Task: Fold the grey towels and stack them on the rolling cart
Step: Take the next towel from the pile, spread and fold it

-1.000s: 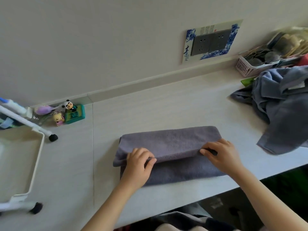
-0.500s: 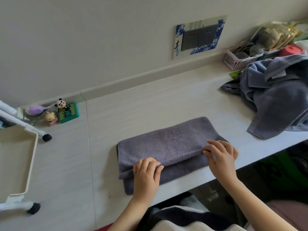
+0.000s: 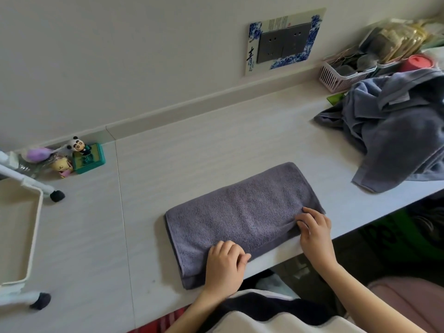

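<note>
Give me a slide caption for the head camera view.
Both hands hold a folded grey towel on the white table.

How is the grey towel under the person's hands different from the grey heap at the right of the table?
The folded grey terry towel lies flat, a neat rectangle; the crumpled grey towel heap is bunched and unfolded. Both hands touch the folded one; nothing touches the heap. Both rest on the pale table.

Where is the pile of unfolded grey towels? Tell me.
In the head view, the pile of unfolded towels lies at the table's right end, before the pink basket.
</note>
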Demonstrator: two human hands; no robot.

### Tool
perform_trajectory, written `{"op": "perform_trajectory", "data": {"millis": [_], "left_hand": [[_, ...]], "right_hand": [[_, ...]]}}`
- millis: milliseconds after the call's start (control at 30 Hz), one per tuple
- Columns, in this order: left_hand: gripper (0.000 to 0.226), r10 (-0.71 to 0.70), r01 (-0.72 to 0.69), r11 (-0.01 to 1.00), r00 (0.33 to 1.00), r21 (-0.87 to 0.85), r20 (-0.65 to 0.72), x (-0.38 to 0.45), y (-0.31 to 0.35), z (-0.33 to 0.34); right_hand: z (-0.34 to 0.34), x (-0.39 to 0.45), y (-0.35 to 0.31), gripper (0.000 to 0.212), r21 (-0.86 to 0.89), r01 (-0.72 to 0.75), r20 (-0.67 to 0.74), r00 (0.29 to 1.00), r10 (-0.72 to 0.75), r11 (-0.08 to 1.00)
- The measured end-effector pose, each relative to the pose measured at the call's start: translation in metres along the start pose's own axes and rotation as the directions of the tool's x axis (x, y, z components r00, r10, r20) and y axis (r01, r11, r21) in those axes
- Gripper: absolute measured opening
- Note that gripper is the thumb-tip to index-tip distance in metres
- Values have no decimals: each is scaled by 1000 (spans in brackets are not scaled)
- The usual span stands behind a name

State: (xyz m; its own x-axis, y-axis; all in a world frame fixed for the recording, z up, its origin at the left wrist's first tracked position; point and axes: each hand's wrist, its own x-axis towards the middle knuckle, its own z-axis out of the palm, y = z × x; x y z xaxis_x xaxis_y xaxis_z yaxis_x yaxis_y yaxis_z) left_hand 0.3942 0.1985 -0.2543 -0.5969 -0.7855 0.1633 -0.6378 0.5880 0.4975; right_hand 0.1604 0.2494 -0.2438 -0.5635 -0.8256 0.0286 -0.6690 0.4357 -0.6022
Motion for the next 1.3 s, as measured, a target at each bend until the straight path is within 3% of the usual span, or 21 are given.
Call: {"op": "perform_trajectory", "data": {"millis": [67, 133, 200, 267, 300, 433, 567, 633, 800, 1000, 1067, 1133, 1167, 1233, 1300], "left_hand": [[24, -114, 120, 988, 991, -96, 68, 13, 5, -8], [40, -232, 255, 941, 965, -221, 125, 29, 5, -19], [42, -267, 276, 927, 961, -255, 67, 41, 1, -30], [28, -206, 199, 978, 971, -70, -122, 52, -9, -30], [28, -219, 224, 974, 966, 19, -137, 57, -11, -29], [60, -362, 340, 888, 932, 309, 16, 64, -18, -12], [63, -371, 316, 877, 924, 361, 95, 59, -22, -8], [63, -361, 300, 876, 927, 378, 100, 60, -26, -8], [62, -322, 253, 894, 937, 369, 136, 69, -35, -10], [57, -193, 136, 951, 963, 277, 188, 103, -59, -22], [53, -243, 223, 958, 965, 183, 97, 106, -67, -29], [42, -434, 447, 885, 894, 131, -114, 100, -72, -44], [39, -556, 579, 810, 809, 93, -192, 93, -75, -52], [51, -751, 764, 644, 640, 34, -161, 80, -78, -66], [61, -857, 851, 515, 512, -101, -59, 71, -80, -75]], "right_hand": [[-2, 1, -1, 15, -46, 11, 0, 1000, -11, 999], [-4, 2, -3, 26, -160, 59, -19, 998, -63, 985], [-7, 5, -15, 36, -263, 79, -16, 996, -86, 962], [-4, 9, -33, 38, -295, 122, 24, 992, -121, 948], [1, 11, -43, 38, -301, 167, 56, 986, -157, 939], [40, 20, -78, 45, -263, 400, 285, 902, -325, 878], [68, 31, -78, 51, -281, 510, 426, 825, -371, 813], [65, 41, -67, 53, -339, 468, 407, 855, -321, 816], [35, 75, -37, 62, -450, 201, 250, 964, -93, 870], [29, 87, -29, 71, -456, 53, 198, 979, 43, 888], [31, 83, -39, 74, -386, 56, 185, 983, 17, 921], [33, 76, -54, 65, -227, 109, 188, 980, -66, 968], [35, 70, -63, 59, -117, 135, 205, 973, -109, 984], [38, 57, -86, 51, 135, 145, 268, 947, -177, 980], [45, 44, -113, 51, 365, 70, 330, 923, -199, 929]]}}
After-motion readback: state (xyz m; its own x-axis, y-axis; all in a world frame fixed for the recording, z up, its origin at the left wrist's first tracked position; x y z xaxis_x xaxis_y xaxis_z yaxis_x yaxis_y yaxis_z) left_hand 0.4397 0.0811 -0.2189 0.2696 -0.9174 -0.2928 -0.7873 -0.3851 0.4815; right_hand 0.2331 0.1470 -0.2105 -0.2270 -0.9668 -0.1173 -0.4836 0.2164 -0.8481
